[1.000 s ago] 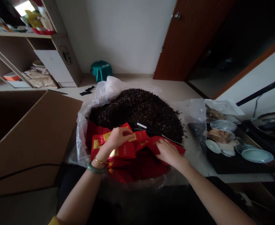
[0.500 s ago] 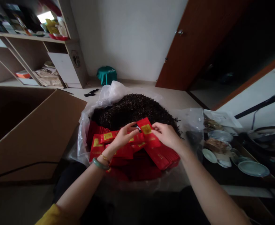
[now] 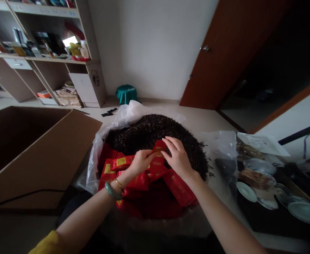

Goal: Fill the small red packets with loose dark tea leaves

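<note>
The flat, glossy red packet with a gold patch [image 3: 158, 165] had passed from the right hand [image 3: 178, 158] alone to both: the left hand [image 3: 142, 163] pinched its left edge, the right its upper right. It stood near the dark shredded-leaf heap [image 3: 157, 128], suggesting two-handed handling had replaced picking up.
</note>
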Available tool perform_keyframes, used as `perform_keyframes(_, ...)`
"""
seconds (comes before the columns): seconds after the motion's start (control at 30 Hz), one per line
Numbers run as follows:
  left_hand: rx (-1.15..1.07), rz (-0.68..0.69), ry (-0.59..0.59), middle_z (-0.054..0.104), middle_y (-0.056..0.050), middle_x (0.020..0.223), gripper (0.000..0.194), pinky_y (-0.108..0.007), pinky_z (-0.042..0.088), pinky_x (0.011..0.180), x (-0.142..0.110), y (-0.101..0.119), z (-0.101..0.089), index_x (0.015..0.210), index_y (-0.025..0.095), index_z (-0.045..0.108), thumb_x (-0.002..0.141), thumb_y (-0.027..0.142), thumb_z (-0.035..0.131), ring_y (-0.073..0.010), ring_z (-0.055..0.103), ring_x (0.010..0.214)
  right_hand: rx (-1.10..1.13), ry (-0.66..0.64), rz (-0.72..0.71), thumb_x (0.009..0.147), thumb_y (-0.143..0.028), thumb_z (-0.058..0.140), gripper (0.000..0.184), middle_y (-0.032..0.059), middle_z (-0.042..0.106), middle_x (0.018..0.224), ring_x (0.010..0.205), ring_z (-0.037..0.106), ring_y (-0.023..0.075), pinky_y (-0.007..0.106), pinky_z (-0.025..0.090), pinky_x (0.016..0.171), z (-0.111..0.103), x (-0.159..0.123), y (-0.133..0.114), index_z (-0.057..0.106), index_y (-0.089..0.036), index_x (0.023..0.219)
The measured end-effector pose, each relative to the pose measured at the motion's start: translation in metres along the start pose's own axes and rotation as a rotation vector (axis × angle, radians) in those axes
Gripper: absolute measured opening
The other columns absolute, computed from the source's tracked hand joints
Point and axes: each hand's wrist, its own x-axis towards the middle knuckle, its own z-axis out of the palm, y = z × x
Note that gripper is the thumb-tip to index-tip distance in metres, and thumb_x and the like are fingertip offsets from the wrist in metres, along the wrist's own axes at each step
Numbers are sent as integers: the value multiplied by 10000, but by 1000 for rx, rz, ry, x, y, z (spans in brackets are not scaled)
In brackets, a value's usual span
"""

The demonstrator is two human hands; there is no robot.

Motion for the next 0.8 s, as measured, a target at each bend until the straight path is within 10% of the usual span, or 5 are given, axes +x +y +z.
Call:
perform_keyframes(0.33,29,-28,103,401,42,533,366,-215,239,494,-4,4,-19,586,140,572,782,439,495,-89,325,537,88,85,-97,891,-153,545,375,118,633,1047,986,606,250,433,550,888,14,18,-4,563,-203,1262)
perform_keyframes(0.57,-193,-110,134,388,59,451,389,-197,229,431,-11,9,-16,542,142,554,710,486,622,-65,326,449,430,35,280,857,-267,594,439,103,593,1087,836,637,182,321,592,689,21,12,-9,532,-227,1290)
perform_keyframes(0.67,-440,-188,283,510,47,476,364,-192,337,425,-13,10,-12,687,140,631,650,494,707,-87,446,436,574,-161,556,756,-305,693,575,131,631,1127,860,664,210,319,588,659,25,14,-12,527,-171,1290)
perform_keyframes(0.8,-577,-167,344,710,-53,736,441,-256,510,566,-11,16,-23,851,123,661,557,420,799,-156,629,594,612,-496,562,774,-182,627,147,45,734,839,774,686,199,308,554,715,10,22,-9,692,-178,905)
